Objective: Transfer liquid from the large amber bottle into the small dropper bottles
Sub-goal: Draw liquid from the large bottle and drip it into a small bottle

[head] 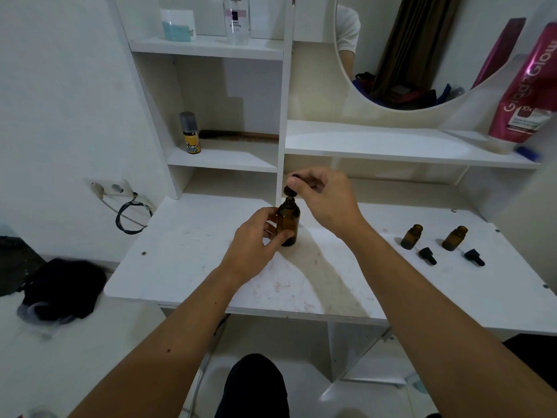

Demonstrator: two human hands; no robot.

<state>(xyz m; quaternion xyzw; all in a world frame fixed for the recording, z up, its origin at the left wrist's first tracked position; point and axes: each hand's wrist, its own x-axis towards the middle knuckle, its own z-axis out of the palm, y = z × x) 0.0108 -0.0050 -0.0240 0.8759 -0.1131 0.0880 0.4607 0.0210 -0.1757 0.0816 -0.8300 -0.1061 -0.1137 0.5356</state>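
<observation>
The bottle (288, 223) between the hands is amber, its cap (290, 189) black, and the desk (187, 276) under them is white with faint reddish smudges. Right of the hands stand two amber small bottles (411, 236) with black droppers (428, 256) beside them.

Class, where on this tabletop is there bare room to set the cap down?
Bare tabletop lies left of the large amber bottle, and between it and the small dropper bottles. It is crowded around those bottles and their droppers.
</observation>
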